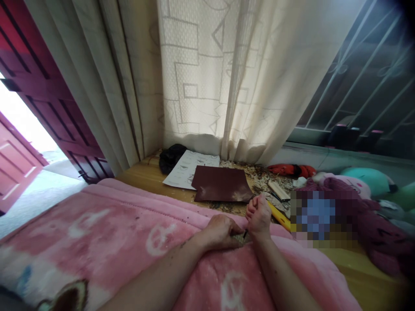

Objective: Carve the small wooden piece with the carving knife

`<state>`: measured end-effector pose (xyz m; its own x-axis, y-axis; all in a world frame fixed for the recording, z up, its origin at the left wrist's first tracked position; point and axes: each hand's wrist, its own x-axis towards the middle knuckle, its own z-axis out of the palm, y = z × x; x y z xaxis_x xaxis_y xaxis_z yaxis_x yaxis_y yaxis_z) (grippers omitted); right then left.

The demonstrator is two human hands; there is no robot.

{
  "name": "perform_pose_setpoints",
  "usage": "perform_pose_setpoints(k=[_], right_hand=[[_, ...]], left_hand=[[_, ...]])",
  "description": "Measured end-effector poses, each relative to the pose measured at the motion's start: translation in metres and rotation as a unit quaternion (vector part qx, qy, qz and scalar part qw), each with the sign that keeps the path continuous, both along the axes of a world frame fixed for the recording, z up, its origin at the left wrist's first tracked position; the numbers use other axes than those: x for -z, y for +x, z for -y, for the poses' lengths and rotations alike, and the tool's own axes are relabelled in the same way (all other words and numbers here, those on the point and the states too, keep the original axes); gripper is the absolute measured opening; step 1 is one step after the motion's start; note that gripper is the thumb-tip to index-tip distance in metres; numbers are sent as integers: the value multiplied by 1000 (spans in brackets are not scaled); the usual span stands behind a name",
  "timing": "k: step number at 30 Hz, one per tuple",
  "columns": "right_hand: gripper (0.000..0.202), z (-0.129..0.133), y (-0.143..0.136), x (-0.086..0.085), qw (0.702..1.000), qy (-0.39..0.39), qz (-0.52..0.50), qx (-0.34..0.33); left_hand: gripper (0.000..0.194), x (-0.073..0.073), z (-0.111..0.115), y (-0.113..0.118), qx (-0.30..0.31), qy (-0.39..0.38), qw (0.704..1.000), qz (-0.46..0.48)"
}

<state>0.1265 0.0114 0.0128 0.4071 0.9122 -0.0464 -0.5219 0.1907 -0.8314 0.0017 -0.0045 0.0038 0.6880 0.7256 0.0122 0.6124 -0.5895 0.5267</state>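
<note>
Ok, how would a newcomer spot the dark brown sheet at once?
Find the pale curtain, then the wooden surface at its foot. There, just beyond the right hand, the dark brown sheet overlaps a white sheet. Unlike that printed neighbour, it is plain and shiny.

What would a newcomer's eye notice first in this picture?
Probably the bright, backlit curtain at top centre. Next, the pink blanket across the foreground, with the left hand and right hand close together near its far edge; beyond them lies a dark brown sheet.
</note>
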Motion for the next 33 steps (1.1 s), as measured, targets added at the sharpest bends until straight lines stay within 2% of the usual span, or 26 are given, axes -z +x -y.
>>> perform_pose_setpoints(k=[12,18,21,33], right_hand=[[45,-3,2,-1,995,13,-40,-85],[44,-3,4,1,995,12,-47,-86],[44,-3,2,0,997,-1,-40,-63],[41,-2,6,8,993,-40,-11,109]], left_hand=[[13,3,-2,-2,9,-7,1000,8],[15,2,-1,-1,8,-10,1000,7],[14,2,-1,-2,13,-10,1000,7],[23,7,-3,-1,16,-6,1000,22]])
